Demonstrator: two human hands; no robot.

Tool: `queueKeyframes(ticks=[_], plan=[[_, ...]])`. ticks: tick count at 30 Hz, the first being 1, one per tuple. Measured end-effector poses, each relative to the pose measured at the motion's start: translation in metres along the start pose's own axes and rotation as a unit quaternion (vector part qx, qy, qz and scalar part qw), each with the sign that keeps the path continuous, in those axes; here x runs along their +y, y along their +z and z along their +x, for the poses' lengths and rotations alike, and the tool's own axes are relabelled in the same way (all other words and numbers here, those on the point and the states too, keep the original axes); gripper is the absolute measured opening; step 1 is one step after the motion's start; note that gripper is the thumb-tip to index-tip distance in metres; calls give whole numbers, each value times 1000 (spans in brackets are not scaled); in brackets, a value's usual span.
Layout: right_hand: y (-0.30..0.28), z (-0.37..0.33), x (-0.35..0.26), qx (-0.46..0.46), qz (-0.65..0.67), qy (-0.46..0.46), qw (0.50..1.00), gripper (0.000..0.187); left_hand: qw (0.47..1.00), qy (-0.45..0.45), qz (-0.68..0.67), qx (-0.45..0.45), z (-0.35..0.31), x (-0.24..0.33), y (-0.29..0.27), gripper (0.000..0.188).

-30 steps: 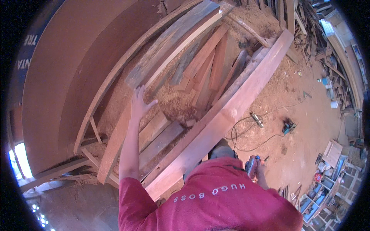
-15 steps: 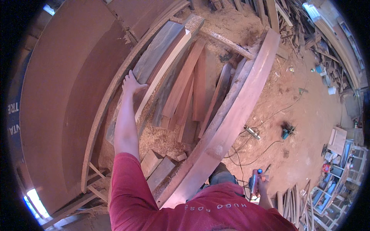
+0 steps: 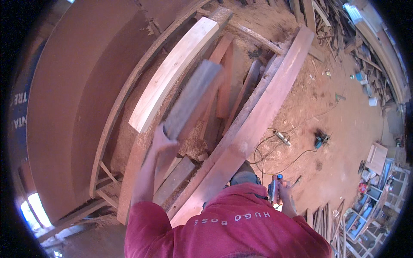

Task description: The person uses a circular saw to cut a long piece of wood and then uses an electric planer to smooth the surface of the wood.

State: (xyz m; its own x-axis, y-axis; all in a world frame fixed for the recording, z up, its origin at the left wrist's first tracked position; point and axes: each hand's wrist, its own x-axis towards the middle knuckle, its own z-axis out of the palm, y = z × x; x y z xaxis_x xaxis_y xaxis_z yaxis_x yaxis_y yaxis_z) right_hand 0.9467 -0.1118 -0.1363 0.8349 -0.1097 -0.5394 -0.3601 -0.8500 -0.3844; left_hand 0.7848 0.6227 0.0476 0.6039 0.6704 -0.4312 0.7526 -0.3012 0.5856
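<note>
My left hand (image 3: 164, 140) grips the near end of a dark grey-brown plank (image 3: 193, 95), which is blurred by motion and tilted over the other boards. Beside it on the left, a pale, freshly surfaced plank (image 3: 174, 71) rests on a long beam. Low at the right, next to my body, my right hand (image 3: 284, 191) is closed around a hand-held power tool with a blue knob, shaped like an electric planer (image 3: 273, 189). Several reddish boards (image 3: 224, 86) lie in the space beneath the moving plank.
A thick beam (image 3: 254, 129) runs along my right side, and a thin curved rail (image 3: 112, 118) at left. A large brown panel (image 3: 56, 116) stands beyond it. On the dusty floor lie a cable (image 3: 258, 157) and another power tool (image 3: 320, 139). Short blocks (image 3: 178, 178) sit near me.
My left hand has drawn the dark plank toward me and to the right, off the left stack. The pale plank's broad face now shows. The right hand with the planer has shifted slightly up and left.
</note>
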Motion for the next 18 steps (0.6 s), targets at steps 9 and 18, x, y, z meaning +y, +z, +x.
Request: queueKeyframes(ticks=[9,18], plan=[[-6,-21,2,-1,-62,-83,995,58,985,-64,158,-4,-312,-164,121,119],[-13,-107,5,-110,-61,-171,977,44,942,-51,233,236,-466,-240,207,104]])
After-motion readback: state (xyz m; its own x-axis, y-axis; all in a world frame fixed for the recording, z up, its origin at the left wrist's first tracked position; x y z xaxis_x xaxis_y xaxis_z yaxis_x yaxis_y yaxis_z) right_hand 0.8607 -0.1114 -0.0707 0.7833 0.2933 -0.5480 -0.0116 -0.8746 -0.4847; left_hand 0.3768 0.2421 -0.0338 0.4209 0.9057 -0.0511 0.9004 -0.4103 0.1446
